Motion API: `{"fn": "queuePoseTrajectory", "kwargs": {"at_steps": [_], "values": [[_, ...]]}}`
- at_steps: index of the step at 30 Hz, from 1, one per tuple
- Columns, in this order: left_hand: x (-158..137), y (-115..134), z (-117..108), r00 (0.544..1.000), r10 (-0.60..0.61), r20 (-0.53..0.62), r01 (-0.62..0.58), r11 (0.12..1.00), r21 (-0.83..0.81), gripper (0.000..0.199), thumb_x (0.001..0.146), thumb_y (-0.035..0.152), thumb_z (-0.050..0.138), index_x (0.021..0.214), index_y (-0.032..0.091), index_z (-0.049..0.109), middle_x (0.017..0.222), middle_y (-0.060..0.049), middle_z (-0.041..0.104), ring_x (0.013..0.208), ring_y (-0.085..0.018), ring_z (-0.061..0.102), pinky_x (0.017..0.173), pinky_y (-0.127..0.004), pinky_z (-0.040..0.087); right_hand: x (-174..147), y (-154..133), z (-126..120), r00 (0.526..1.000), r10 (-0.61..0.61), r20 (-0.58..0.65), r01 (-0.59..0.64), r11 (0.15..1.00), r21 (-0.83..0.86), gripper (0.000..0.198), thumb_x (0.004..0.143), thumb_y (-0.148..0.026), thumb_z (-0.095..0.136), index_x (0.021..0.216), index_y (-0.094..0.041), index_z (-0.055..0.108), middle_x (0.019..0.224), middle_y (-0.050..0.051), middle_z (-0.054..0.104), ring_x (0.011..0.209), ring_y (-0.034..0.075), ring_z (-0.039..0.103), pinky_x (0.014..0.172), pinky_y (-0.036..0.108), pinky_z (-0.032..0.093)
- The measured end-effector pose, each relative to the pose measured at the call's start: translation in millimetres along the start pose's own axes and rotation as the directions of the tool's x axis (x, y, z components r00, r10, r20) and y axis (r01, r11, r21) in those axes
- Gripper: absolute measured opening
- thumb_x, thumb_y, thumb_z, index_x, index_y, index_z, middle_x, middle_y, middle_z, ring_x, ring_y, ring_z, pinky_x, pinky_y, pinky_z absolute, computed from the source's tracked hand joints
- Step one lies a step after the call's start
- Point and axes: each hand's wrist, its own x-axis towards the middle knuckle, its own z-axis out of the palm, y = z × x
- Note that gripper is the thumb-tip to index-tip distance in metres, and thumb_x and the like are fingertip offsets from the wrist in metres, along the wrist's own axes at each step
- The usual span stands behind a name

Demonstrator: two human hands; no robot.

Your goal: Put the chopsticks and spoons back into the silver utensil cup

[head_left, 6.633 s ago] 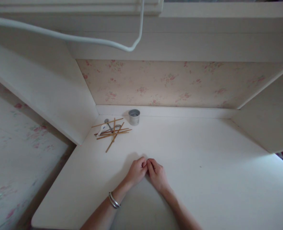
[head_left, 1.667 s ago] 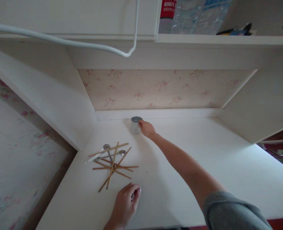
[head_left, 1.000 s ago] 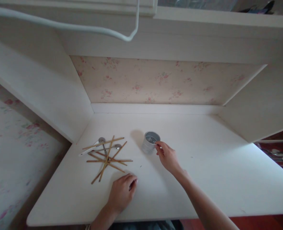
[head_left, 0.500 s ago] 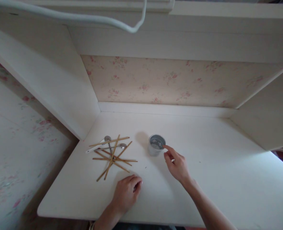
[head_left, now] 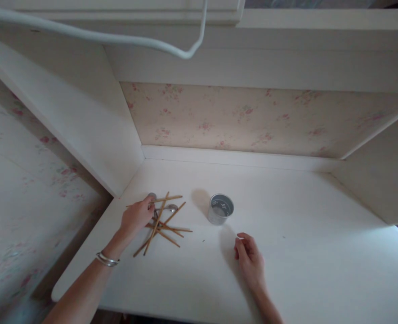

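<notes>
At the left of the desk lies a loose, crossed pile of several wooden chopsticks. My left hand reaches over the pile, thumb and fingers closed around the topmost chopstick. Two metal spoons show among the sticks: the bowl of one spoon and, by my fingertips, the bowl of another spoon. Their handles are partly hidden by my hand and the sticks. An upright metal cup with holes in its bottom stands right of the pile. Below it, apart from it, my right hand rests curled, holding nothing.
The white desk has a back panel with floral wallpaper and a side panel at the left. A white bent tube crosses above. One tiny dark speck lies near the cup.
My left hand has moved from the desk front up and left onto the chopstick pile. My right hand has drawn back from the cup's rim, its index finger now curled in.
</notes>
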Motion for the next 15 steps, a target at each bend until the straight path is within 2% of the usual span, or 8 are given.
{"fn": "queuePoseTrajectory", "kwargs": {"at_steps": [4,9,15], "values": [[10.0,2.8,5.0,0.999,0.020,0.042,-0.023,0.995,0.094,0.036,0.090,0.039,0.038,0.117,0.028,0.059,0.089,-0.010,0.072,0.079,-0.028,0.067,0.068,-0.035,0.047,4.8,-1.0,1.4,0.999,0.021,0.048,-0.020,1.000,-0.022,0.034,0.088,-0.052,0.047,0.098,-0.020,0.057,0.063,-0.001,0.057,0.052,0.016,0.054,0.050,0.027,0.043],[10.4,8.8,8.1,0.999,0.044,0.022,-0.047,0.989,0.143,0.036,0.092,0.039,0.035,0.114,0.026,0.060,0.093,-0.011,0.071,0.081,-0.027,0.068,0.070,-0.034,0.047,6.5,-0.3,1.1,0.998,0.017,0.063,-0.014,0.999,-0.038,0.033,0.089,-0.050,0.047,0.096,-0.020,0.059,0.061,-0.002,0.057,0.052,0.016,0.054,0.051,0.026,0.042],[5.2,12.7,3.7,0.991,0.067,-0.118,-0.046,0.984,0.174,0.037,0.093,0.039,0.033,0.113,0.024,0.060,0.086,-0.010,0.072,0.077,-0.030,0.069,0.067,-0.036,0.049,5.4,-0.2,0.0,0.997,0.014,0.069,-0.014,1.000,-0.002,0.034,0.089,-0.050,0.046,0.097,-0.020,0.059,0.064,-0.001,0.059,0.053,0.016,0.055,0.051,0.026,0.043]]}}
